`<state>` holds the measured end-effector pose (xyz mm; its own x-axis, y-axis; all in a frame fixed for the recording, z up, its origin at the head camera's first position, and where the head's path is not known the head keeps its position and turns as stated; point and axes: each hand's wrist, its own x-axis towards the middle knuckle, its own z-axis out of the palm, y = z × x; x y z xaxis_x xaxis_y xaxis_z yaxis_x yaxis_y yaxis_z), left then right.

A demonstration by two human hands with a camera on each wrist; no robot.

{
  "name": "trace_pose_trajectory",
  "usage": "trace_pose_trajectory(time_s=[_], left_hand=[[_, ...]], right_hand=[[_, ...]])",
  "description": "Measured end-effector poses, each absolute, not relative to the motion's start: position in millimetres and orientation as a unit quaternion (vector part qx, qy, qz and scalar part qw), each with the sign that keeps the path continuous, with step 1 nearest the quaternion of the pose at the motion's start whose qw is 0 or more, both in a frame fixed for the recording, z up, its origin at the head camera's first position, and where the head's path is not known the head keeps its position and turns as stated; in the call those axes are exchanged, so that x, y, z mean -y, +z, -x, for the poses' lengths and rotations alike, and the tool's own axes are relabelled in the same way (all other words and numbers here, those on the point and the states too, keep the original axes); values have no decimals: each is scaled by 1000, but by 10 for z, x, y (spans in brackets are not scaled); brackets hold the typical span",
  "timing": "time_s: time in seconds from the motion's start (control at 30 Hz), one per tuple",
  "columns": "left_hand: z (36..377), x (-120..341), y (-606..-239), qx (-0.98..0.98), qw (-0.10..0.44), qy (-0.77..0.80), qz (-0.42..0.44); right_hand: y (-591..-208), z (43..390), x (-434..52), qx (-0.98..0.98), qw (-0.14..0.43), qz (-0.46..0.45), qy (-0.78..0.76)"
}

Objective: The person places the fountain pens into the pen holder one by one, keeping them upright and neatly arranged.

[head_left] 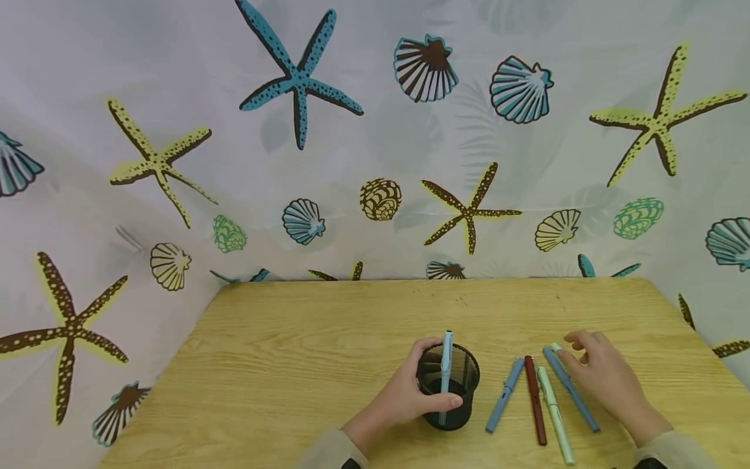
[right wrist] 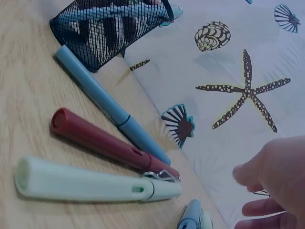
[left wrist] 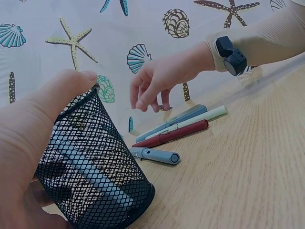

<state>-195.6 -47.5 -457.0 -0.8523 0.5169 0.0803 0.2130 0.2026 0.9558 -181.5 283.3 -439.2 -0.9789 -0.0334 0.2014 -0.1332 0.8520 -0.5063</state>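
Observation:
My left hand [head_left: 407, 394] grips a black mesh pen cup [head_left: 463, 381] on the wooden table [head_left: 305, 352], thumb on its near side. A light blue pen [head_left: 446, 355] stands inside the cup. In the left wrist view the cup [left wrist: 95, 167] tilts against my palm [left wrist: 28, 143]. To its right lie a grey-blue pen [head_left: 505, 394], a dark red pen [head_left: 535, 409], a pale green pen [head_left: 555, 413] and a blue pen [head_left: 571, 389]. My right hand [head_left: 603, 374] hovers over the blue pen's far end, fingers [left wrist: 147, 98] hanging loosely curled and holding nothing.
A curtain printed with starfish and shells [head_left: 375, 143] rises behind and beside the table. The table's right edge [head_left: 697, 339] lies close to my right hand. A dark band with a camera [left wrist: 231, 55] sits on my right wrist.

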Motion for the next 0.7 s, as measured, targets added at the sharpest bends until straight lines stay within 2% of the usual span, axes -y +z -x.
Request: trace_pose_trajectory(time_s=[0.1,0.33,0.7], left_hand=[[1954,475,-4577,-761,134,587,-241],[1963,474,-4581,-762,135,587,-239],[1974,481,-4581,-757,132,589,-249]], right_hand=[[-4435,1827,-2882,963,72,-40,258],[-4499,1846,-2919,966,80,-36,244],[-4551,1893,-2969,970,46,-27,238]])
